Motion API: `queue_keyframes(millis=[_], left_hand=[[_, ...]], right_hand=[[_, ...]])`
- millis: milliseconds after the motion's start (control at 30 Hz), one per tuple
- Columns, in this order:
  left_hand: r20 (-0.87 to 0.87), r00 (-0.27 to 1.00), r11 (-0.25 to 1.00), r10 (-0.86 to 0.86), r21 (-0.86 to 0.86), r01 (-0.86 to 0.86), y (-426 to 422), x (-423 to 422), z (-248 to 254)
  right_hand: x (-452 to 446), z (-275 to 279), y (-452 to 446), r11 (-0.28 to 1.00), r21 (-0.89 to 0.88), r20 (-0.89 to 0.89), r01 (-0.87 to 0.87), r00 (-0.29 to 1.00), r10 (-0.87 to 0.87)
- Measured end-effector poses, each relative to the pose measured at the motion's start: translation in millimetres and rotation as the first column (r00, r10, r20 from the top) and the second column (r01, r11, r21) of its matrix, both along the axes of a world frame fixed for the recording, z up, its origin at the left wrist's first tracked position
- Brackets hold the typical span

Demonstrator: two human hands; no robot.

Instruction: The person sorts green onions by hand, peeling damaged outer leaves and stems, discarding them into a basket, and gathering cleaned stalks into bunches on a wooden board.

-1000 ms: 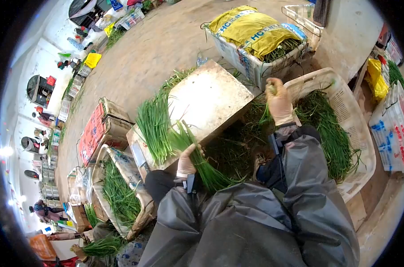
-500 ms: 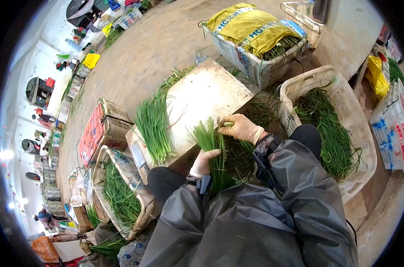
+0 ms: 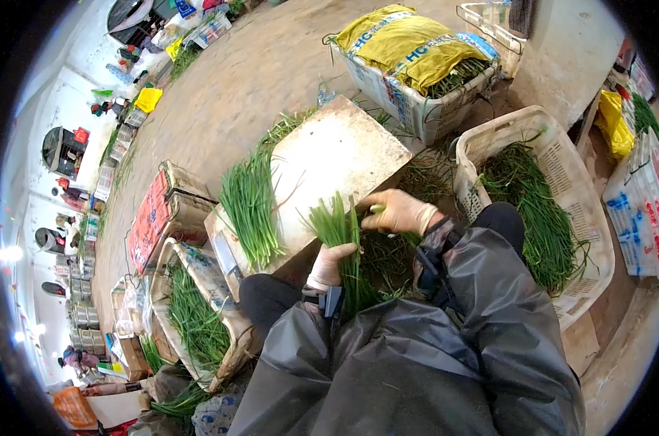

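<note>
My left hand, in a pale glove, is closed around an upright bunch of green chives. The tips fan out above my fingers, over the board's near edge. Just right of the bunch is my right hand, also gloved, with thumb and fingers pinched. A few green blades show under its palm and seem held there; the fingertips' contents are hard to see. On the white board lies a neat pile of chives. A knife with a broad blade rests at the board's near left corner.
To my right stands a white crate of loose chives. Another chive-filled crate is at my left knee. Ahead, a yellow sack covers a full crate. Scraps litter the ground below my hands. Other people work along the far left wall.
My right hand has drawn slightly right, away from the bunch, and the blades under its palm moved with it. My left hand has shifted slightly left, still gripping the chives.
</note>
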State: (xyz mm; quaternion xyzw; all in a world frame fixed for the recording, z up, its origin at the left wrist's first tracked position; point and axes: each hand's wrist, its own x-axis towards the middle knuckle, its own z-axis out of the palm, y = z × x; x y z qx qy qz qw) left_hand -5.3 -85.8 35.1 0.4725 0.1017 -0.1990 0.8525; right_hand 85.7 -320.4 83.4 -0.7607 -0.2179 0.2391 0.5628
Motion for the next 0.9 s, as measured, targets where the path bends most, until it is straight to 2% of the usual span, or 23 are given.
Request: queue_keyframes(millis=[33, 100, 133, 233, 267, 300, 367, 433, 467, 500, 533, 567, 633, 667, 700, 733, 800, 900], left_hand=[[0.012, 1.0, 1.0, -0.005, 0.018, 0.005, 1, 0, 0], [0.032, 0.999, 0.999, -0.002, 0.033, 0.001, -1, 1, 3], [0.041, 0.999, 1.0, 0.007, 0.03, -0.008, -6, 0, 7], [0.027, 1.0, 0.997, 0.013, 0.071, -0.014, -4, -1, 16], [0.014, 1.0, 0.996, 0.01, 0.093, -0.011, -2, -2, 17], [0.007, 1.0, 0.995, 0.019, 0.102, -0.02, 0, -2, 14], [-0.005, 0.999, 0.992, 0.034, 0.121, -0.034, 4, 0, 6], [-0.027, 0.999, 0.992, 0.038, 0.118, -0.035, 5, 1, 5], [-0.038, 0.999, 0.993, 0.039, 0.116, -0.034, 5, 1, 4], [-0.032, 0.999, 0.993, 0.028, 0.114, -0.024, 5, 0, 5], [-0.025, 1.0, 0.994, 0.018, 0.112, -0.015, 5, 0, 5], [-0.017, 1.0, 0.994, 0.008, 0.11, -0.006, 5, 0, 5], [-0.012, 1.0, 0.993, -0.004, 0.116, 0.005, 3, 2, 4], [-0.01, 1.0, 0.993, -0.01, 0.119, 0.011, 2, 2, 4], [-0.02, 1.0, 0.993, -0.016, 0.117, 0.018, 0, 1, 5], [-0.03, 0.999, 0.993, -0.021, 0.116, 0.024, -3, 0, 9], [-0.024, 0.999, 0.994, -0.039, 0.098, 0.041, -8, -2, 13], [0.002, 0.999, 0.998, -0.053, 0.044, 0.053, -11, -3, 16]], right_hand=[[-10, 15, 7, 0.998, -0.043, -0.023, -0.048, 0.999, 0.047], [-16, 3, 19, 0.988, -0.091, -0.001, -0.122, 0.992, 0.122], [-17, -5, 25, 0.996, -0.057, 0.05, -0.072, 0.996, 0.075], [-8, 0, 15, 0.994, -0.108, -0.004, -0.01, 1.0, 0.009], [-5, -3, 10, 0.998, -0.043, 0.061, 0.036, 0.998, -0.034], [-2, -1, 4, 0.993, 0.092, -0.176, 0.069, 0.983, -0.052], [5, 2, -9, 0.948, 0.155, -0.25, 0.279, 0.939, -0.236], [16, -9, -20, 0.886, 0.094, -0.112, 0.454, 0.889, -0.443], [22, -14, -27, 0.862, 0.046, -0.131, 0.504, 0.859, -0.495], [26, -11, -27, 0.855, 0.005, -0.05, 0.519, 0.854, -0.518], [23, -9, -28, 0.804, -0.248, 0.215, 0.54, 0.84, -0.498], [19, -9, -28, 0.668, -0.464, 0.454, 0.582, 0.803, -0.385], [19, -26, -18, 0.834, -0.179, 0.457, 0.522, 0.795, -0.399], [19, -28, -16, 0.935, -0.032, 0.147, 0.353, 0.927, -0.345], [13, -16, -8, 0.948, 0.045, -0.027, 0.317, 0.948, -0.316], [5, -3, 0, 0.949, 0.103, -0.124, 0.297, 0.951, -0.284], [-4, 0, 15, 0.928, 0.244, -0.289, 0.28, 0.935, -0.207], [-4, -10, 21, 0.919, 0.255, -0.298, 0.302, 0.928, -0.222]])
